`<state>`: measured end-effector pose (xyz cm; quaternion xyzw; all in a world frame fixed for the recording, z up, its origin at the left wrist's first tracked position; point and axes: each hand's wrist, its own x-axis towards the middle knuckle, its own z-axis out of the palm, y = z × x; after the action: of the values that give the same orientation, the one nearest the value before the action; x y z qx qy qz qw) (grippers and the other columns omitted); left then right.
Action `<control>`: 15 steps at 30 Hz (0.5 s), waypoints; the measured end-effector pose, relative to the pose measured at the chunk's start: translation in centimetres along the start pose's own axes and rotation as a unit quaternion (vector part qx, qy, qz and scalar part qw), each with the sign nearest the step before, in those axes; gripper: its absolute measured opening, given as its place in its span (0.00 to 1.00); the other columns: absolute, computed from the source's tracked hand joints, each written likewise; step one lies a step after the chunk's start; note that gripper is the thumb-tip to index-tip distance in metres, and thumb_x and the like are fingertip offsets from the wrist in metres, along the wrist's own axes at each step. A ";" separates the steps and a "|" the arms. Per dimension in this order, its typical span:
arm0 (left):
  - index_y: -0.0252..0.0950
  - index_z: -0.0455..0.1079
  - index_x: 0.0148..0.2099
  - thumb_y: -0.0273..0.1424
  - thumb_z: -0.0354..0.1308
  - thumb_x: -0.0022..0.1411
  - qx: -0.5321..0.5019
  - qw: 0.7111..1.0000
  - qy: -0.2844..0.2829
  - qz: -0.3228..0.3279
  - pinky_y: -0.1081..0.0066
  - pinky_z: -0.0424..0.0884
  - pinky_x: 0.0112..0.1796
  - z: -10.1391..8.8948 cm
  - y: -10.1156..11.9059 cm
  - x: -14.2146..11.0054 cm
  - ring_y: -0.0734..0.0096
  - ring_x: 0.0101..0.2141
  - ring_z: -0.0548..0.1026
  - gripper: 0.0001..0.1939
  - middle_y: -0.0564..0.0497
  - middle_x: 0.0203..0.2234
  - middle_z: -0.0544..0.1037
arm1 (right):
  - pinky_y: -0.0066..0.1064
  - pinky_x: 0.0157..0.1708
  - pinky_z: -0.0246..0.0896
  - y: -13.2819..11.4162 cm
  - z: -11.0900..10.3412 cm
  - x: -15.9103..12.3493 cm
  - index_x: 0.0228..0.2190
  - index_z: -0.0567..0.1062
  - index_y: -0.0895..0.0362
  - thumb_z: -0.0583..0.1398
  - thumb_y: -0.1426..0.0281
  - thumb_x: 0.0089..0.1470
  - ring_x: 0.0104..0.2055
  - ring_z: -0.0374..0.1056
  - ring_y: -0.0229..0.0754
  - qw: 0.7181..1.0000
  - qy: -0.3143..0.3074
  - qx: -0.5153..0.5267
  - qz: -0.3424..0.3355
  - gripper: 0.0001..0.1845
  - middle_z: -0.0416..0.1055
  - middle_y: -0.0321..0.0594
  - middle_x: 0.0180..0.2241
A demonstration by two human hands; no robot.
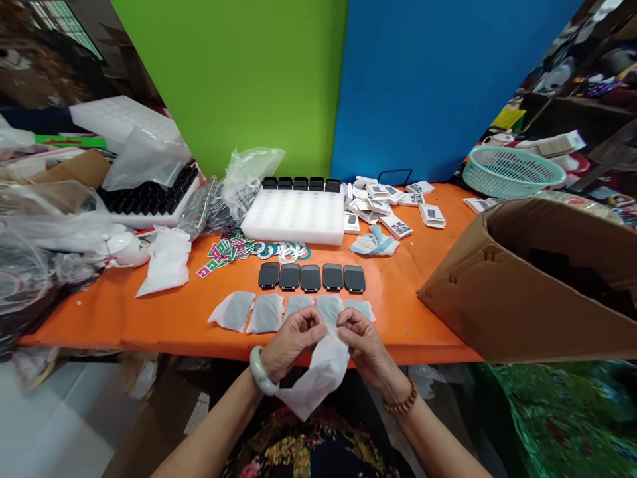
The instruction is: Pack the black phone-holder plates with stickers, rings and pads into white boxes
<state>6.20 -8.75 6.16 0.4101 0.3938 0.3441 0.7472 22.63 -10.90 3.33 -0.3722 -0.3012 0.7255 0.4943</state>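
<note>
Between my two hands, at the table's near edge, hangs a thin white pouch (323, 368). My left hand (296, 338) pinches its upper left edge, and my right hand (367, 345) pinches the upper right edge. Just beyond my fingers is a row of flat dark pieces in white translucent pouches (265, 313), partly covered by my hands. Behind these lies a second row of bare black rounded-square cases (310, 278). A stack of white pouches (166, 259) rests to the left.
A white foam tray (296, 216) with black pieces along its back stands mid-table. Small white boxes (378, 202), ring stickers (288, 251) and printed cards (221, 252) lie around it. At right are an open cardboard box (472, 285) and a turquoise basket (512, 172).
</note>
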 end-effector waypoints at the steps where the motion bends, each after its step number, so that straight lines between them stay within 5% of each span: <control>1: 0.35 0.63 0.28 0.40 0.66 0.50 0.043 0.999 -0.002 0.015 0.77 0.55 0.23 -0.2 0.0 0.1 0.81 0.20 0.59 0.17 0.58 0.18 0.63 | 0.24 0.19 0.43 -0.1 -0.2 0.1 0.26 0.68 0.54 0.69 0.62 0.40 0.20 0.49 0.31 1.000 0.008 -0.007 -0.005 0.17 0.57 0.29 0.20; 5: 0.34 0.70 0.30 0.38 0.61 0.54 0.203 0.978 -0.013 0.048 0.74 0.60 0.28 -1.1 0.0 0.7 0.76 0.25 0.64 0.12 0.54 0.23 0.70 | 0.25 0.21 0.49 -0.1 -1.4 0.9 0.28 0.70 0.55 0.69 0.62 0.42 0.21 0.52 0.32 0.997 0.000 -0.069 -0.031 0.15 0.60 0.30 0.22; 11: 0.34 0.70 0.30 0.35 0.58 0.56 0.267 0.961 -0.030 0.072 0.73 0.61 0.30 -1.8 0.6 1.5 0.73 0.27 0.66 0.09 0.52 0.24 0.71 | 0.25 0.20 0.50 -1.0 -2.9 2.1 0.31 0.71 0.55 0.67 0.61 0.45 0.21 0.55 0.31 0.982 -0.059 -0.176 -0.030 0.14 0.63 0.30 0.23; 15: 0.36 0.71 0.31 0.34 0.54 0.59 0.364 0.922 -0.092 0.090 0.72 0.63 0.34 -1.7 1.3 1.9 0.70 0.30 0.68 0.09 0.51 0.27 0.73 | 0.28 0.25 0.58 -2.8 -5.1 4.3 0.33 0.71 0.55 0.61 0.61 0.52 0.25 0.61 0.35 0.939 -0.064 -0.328 -0.080 0.11 0.66 0.33 0.26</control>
<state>5.37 -5.99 6.15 0.7177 0.3828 0.2038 0.5448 27.27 -5.62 1.78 -0.4415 -0.5821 0.5668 0.3808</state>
